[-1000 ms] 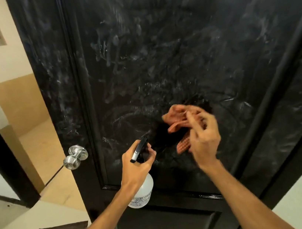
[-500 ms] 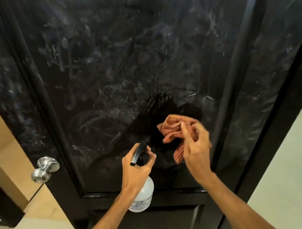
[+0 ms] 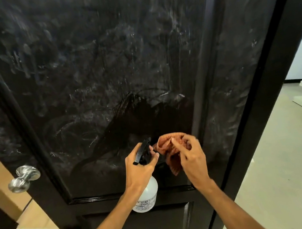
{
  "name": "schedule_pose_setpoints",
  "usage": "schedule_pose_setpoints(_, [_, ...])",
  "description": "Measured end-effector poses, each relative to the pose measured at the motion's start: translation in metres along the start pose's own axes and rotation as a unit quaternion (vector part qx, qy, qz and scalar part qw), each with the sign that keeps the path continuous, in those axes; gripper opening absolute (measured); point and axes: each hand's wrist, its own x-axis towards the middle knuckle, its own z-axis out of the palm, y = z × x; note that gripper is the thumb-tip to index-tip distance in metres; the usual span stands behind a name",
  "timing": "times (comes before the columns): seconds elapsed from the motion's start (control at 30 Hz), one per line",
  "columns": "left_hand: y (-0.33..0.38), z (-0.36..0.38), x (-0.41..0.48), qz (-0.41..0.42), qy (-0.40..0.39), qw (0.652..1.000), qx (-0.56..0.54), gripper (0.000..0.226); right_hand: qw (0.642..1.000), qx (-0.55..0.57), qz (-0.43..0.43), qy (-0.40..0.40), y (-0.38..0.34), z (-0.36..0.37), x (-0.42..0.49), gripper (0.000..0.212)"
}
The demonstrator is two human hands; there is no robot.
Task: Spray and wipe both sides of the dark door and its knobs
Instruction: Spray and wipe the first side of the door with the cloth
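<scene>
Presently, entry by entry, fingers first.

Right hand [image 3: 192,159]: my fingers [image 3: 177,146] curl round the orange checked cloth [image 3: 165,144] and pinch it in a loose bunch. Whether it touches the panel I cannot tell.

Left hand [image 3: 139,172]: clenched round the neck of the spray bottle [image 3: 148,196], black trigger head up and white body hanging below, just left of the cloth.

Door [image 3: 100,63]: directly beyond both hands. One dark cleared patch [image 3: 137,116] sits above the cloth, and a white smeared haze covers the rest of the panel.

Knob [image 3: 24,177]: silver, at the door's left edge, well apart from both hands.

Handling note: I judge the cloth wants flattening into a pad. Overlapping strokes should then run from the cleared patch outward into the haze, pressed evenly, with the bottle held clear of the wiped part.
</scene>
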Motion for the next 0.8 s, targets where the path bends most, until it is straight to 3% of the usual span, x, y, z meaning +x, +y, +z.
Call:
schedule_pose_setpoints(0.07, [0.000,0.005,0.001,-0.005,0.001,1.000,0.007,0.013,1.000,0.022,0.004,0.002,0.003,-0.008,0.007,0.052])
schedule_pose_setpoints(0.23, [0.000,0.021,-0.001,-0.006,-0.001,1.000,0.026,0.016,0.975,0.091,0.099,0.178,0.004,-0.041,0.072,0.054])
schedule_pose_setpoints(0.4, [-0.013,0.031,-0.012,-0.028,0.006,0.999,0.034,0.016,0.989,0.035,0.093,0.111,0.015,-0.012,0.008,0.049])
schedule_pose_setpoints(0.5, [-0.022,0.026,-0.018,-0.030,0.018,0.998,0.045,0.017,0.987,0.043,0.135,0.072,0.017,-0.006,-0.022,0.044])
schedule_pose_setpoints(0.67, [-0.039,0.012,-0.034,-0.058,0.011,0.997,0.052,0.017,0.946,0.156,0.224,0.174,0.000,-0.014,0.009,0.038])
schedule_pose_setpoints(0.8, [-0.051,0.003,-0.042,-0.072,0.030,0.993,0.086,0.018,0.961,0.126,0.232,0.086,-0.020,0.021,-0.031,0.041])
